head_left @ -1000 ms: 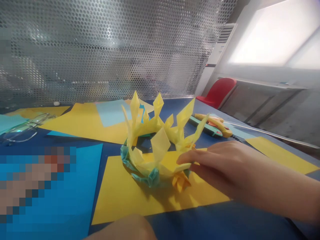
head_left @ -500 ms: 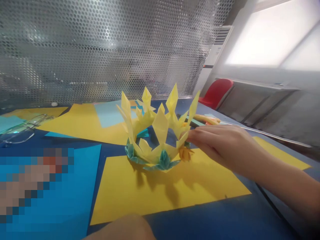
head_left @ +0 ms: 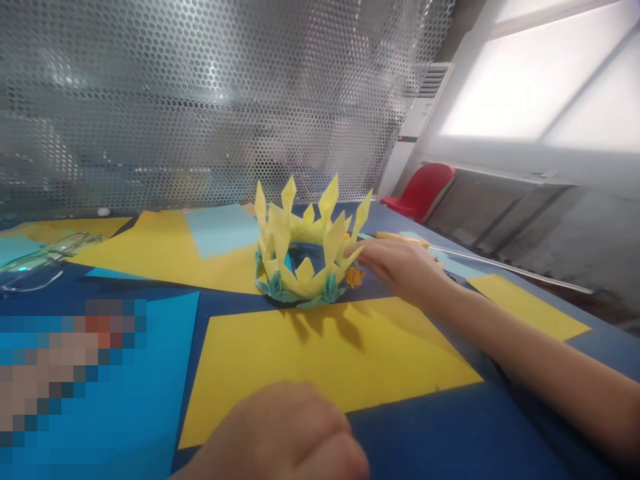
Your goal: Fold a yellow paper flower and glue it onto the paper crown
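A pale yellow folded-paper crown (head_left: 307, 280) with tall points stands upright toward the middle of the table, trimmed with teal folded pieces and an orange paper flower (head_left: 355, 277). My right hand (head_left: 405, 270) reaches in from the right and has its fingers closed on the crown's right side; the fingertips are partly hidden behind the points. Low in the view, my left hand (head_left: 285, 433) is curled with the knuckles up over the front of a yellow paper sheet (head_left: 280, 353). Whatever its fingers may hold is hidden.
Blue paper (head_left: 160, 380) lies at left, partly under a pixelated patch. Behind it are glasses (head_left: 45, 260), a larger yellow sheet (head_left: 150, 250) and light blue paper (head_left: 223, 230). More yellow paper (head_left: 530, 307) lies right. A perforated metal panel (head_left: 200, 120) and red chair (head_left: 425, 190) stand beyond.
The crown has moved back, away from me, and turned somewhat, with my right hand still on it. My left hand has come further into view from the bottom edge.
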`<action>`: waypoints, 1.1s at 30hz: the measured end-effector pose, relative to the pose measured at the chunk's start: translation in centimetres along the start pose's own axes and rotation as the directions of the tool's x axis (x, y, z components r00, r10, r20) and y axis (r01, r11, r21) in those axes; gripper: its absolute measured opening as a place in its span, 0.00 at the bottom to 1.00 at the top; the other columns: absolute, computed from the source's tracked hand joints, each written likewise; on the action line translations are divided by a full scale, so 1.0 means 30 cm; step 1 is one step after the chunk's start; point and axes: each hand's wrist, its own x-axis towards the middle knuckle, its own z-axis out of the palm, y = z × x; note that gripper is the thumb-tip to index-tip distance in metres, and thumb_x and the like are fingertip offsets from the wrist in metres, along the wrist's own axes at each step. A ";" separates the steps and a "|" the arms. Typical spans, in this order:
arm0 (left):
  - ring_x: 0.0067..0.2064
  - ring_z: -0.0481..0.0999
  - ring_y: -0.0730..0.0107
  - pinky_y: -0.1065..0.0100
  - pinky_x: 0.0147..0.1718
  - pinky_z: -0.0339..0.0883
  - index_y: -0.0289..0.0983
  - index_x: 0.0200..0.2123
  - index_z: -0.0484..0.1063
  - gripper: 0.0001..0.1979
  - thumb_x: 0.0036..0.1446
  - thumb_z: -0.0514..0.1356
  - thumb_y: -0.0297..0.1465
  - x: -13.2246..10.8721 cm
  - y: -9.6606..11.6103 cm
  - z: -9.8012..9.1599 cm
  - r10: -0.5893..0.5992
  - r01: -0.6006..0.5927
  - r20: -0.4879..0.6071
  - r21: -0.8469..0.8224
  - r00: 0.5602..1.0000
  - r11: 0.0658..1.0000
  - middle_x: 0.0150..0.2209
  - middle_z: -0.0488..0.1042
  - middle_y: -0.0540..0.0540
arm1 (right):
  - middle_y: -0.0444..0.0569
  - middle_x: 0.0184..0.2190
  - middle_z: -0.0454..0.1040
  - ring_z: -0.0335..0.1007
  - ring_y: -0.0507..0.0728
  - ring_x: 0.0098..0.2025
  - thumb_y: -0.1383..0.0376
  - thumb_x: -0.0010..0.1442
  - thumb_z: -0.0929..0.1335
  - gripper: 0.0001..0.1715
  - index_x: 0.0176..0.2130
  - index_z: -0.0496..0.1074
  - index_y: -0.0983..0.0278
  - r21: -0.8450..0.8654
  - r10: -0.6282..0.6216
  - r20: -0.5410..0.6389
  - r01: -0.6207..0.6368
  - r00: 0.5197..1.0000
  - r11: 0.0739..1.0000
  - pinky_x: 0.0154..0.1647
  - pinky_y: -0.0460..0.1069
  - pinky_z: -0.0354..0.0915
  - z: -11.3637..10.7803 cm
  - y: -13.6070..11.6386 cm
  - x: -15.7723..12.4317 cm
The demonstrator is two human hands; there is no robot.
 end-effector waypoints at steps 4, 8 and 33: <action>0.45 0.82 0.58 0.60 0.44 0.78 0.38 0.40 0.73 0.10 0.58 0.56 0.23 0.016 0.025 -0.002 -0.239 0.272 -0.185 0.176 0.953 0.946 0.44 0.82 0.43 | 0.49 0.43 0.83 0.80 0.57 0.41 0.65 0.71 0.57 0.19 0.48 0.75 0.58 0.049 0.033 -0.003 -0.033 0.999 0.998 0.34 0.48 0.70 0.032 0.020 -0.008; 0.57 0.77 0.41 0.43 0.50 0.77 0.36 0.49 0.74 0.17 0.59 0.57 0.36 0.000 0.024 0.023 -0.345 0.389 -0.181 0.387 0.921 0.836 0.57 0.77 0.34 | 0.50 0.46 0.82 0.80 0.58 0.43 0.66 0.70 0.58 0.19 0.52 0.74 0.58 0.068 0.050 0.004 -0.050 0.999 0.996 0.35 0.48 0.70 0.041 0.028 -0.013; 0.57 0.76 0.42 0.45 0.48 0.76 0.33 0.62 0.70 0.26 0.66 0.52 0.41 0.016 0.016 -0.023 -0.413 0.368 -0.041 0.541 0.910 0.756 0.60 0.72 0.36 | 0.43 0.25 0.75 0.74 0.55 0.26 0.73 0.63 0.59 0.15 0.47 0.67 0.61 0.229 0.312 -0.120 -0.279 0.943 0.933 0.29 0.49 0.66 -0.001 -0.018 -0.014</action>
